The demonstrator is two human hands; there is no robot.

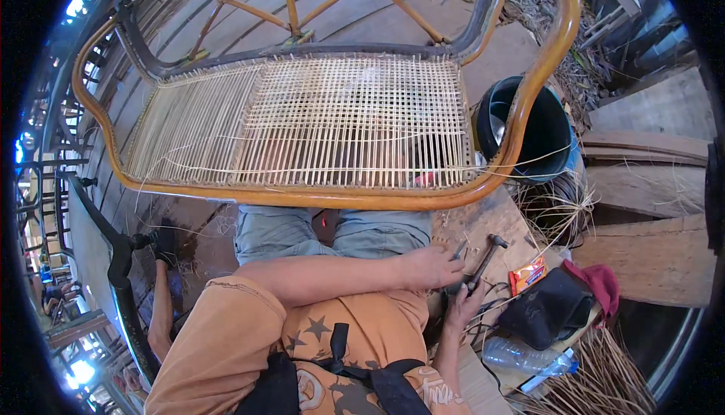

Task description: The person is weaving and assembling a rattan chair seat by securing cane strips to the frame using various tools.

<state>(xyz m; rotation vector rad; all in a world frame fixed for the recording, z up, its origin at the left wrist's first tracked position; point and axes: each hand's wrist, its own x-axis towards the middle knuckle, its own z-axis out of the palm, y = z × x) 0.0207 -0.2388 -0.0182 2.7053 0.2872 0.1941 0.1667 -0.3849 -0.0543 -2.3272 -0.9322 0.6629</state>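
A rattan bench frame (325,197) with a half-woven cane seat (355,113) lies across my lap. Its strands are crossed closely at the top right, while mostly parallel strips show at the left and along the front. My left arm reaches across my body, and my left hand (432,267) is closed on a small, narrow metal tool (459,249), its exact kind unclear. Just below it, my right hand (461,311) is wrapped around the handle of a hammer (480,264), whose head points up and away from me. Both hands are beside my right hip, apart from the bench.
Right of the bench stands a dark bucket (540,143). By my right hand lie an orange-red packet (527,274), a black cap (547,309), a maroon cloth (598,286) and a clear plastic bottle (521,356). Loose cane strips (596,377) and wooden boards (646,260) lie farther right.
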